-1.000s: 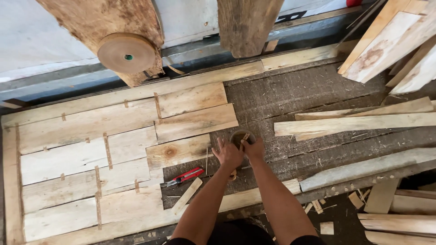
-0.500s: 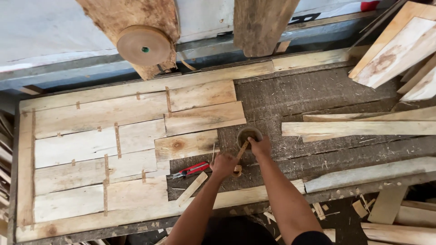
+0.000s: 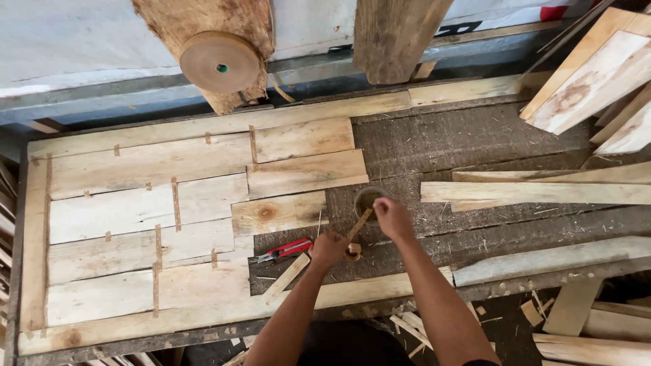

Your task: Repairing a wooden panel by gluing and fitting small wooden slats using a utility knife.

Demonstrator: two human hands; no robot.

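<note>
left hand (image 3: pixel 327 248) fisted, right hand (image 3: pixel 391 217) curled, forearms extended

A single head-worn camera supplies the only view. It looks steeply down, almost vertically, onto a workbench (image 3: pixel 434 135) from standing height. The far edge of the bench lies at the top of the frame, the near edge at the bottom. Both forearms enter from the bottom centre, placing the left hand (image 3: pixel 328 248) and right hand (image 3: pixel 392 217) near mid-frame. Range is moderate: the assembled board panel (image 3: pixel 135 224) fits in on the left, loose planks (image 3: pixel 536 192) on the right. No second view exists, so no overlap applies.
</note>
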